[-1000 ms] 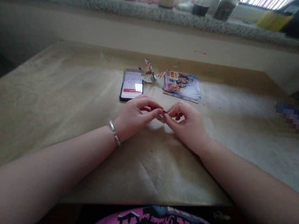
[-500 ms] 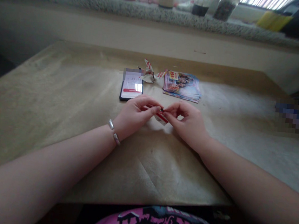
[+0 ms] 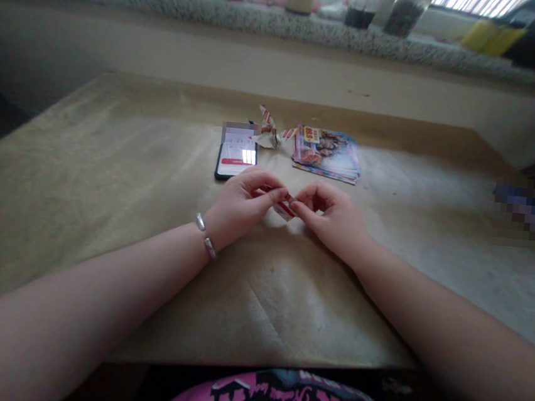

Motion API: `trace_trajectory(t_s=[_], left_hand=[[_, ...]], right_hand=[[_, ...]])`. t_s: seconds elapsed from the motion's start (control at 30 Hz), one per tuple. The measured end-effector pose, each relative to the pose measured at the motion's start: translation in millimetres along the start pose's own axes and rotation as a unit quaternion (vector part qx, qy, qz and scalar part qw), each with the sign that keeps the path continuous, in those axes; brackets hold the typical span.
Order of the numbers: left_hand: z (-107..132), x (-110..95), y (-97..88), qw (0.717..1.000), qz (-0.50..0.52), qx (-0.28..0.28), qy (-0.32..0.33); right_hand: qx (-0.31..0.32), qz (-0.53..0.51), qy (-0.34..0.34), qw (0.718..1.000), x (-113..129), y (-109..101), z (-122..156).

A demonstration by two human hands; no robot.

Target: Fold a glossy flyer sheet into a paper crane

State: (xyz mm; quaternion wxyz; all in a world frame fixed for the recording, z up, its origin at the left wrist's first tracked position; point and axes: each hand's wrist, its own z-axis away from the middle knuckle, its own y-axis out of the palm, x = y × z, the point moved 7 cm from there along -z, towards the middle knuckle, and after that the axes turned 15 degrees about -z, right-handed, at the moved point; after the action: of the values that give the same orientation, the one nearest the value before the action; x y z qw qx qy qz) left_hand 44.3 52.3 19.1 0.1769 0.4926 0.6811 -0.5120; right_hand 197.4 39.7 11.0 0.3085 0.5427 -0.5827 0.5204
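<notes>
Both hands meet at the middle of the paper-covered table (image 3: pixel 110 166). My left hand (image 3: pixel 243 204), with a silver bracelet at the wrist, pinches one side of a small folded piece of red-and-white printed paper (image 3: pixel 284 208). My right hand (image 3: pixel 332 216) pinches the other side with thumb and forefinger. The paper is mostly hidden between the fingertips and is held just above the table.
Beyond the hands lie a phone (image 3: pixel 237 152) with its screen lit, a folded paper figure (image 3: pixel 270 131) and a stack of colourful printed sheets (image 3: pixel 326 152). A stone ledge (image 3: pixel 266 21) with jars and bottles runs along the back. A blurred object (image 3: pixel 529 210) lies at far right.
The small paper has been turned and worked between the fingertips, showing more red and white. Both hands shifted slightly but stay in the same spot.
</notes>
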Motion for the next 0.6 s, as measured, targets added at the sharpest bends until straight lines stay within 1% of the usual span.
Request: trace_trajectory(t_s=[0.1, 0.17, 0.23, 0.3, 0.37, 0.43, 0.5, 0.6], left_hand=[[0.1, 3.6, 1.2, 1.0, 0.006, 0.004, -0.019], [-0.1, 6.4, 4.9, 0.999, 0.025, 0.026, -0.034], [-0.3, 9.5, 9.9, 0.994, 0.081, 0.051, -0.053], [-0.3, 11.8, 15.2, 0.984, 0.15, 0.071, -0.07], [0.5, 13.2, 21.0, 0.974, 0.186, 0.097, -0.087], [2.1, 13.5, 26.3, 0.969, 0.188, 0.126, -0.1], [3.5, 11.9, 29.1, 0.969, 0.175, 0.146, -0.099], [4.3, 7.9, 29.5, 0.973, 0.155, 0.152, -0.08]], right_hand=[[-0.003, -0.017, 0.018, 1.0, -2.8, 0.2, -1.3], [-0.008, -0.027, 0.021, 0.999, -3.1, 0.0, -1.3], [-0.014, -0.04, 0.027, 0.999, -4.1, -0.5, -0.8], [-0.017, -0.064, 0.038, 0.997, -6.5, -0.7, -0.3], [-0.015, -0.103, 0.048, 0.993, -9.4, 0.0, -0.3], [-0.014, -0.144, 0.053, 0.988, -11.2, 1.0, -0.8], [-0.016, -0.169, 0.055, 0.984, -11.5, 1.7, -1.7], [-0.018, -0.186, 0.064, 0.98, -11.7, 3.2, -2.6]])
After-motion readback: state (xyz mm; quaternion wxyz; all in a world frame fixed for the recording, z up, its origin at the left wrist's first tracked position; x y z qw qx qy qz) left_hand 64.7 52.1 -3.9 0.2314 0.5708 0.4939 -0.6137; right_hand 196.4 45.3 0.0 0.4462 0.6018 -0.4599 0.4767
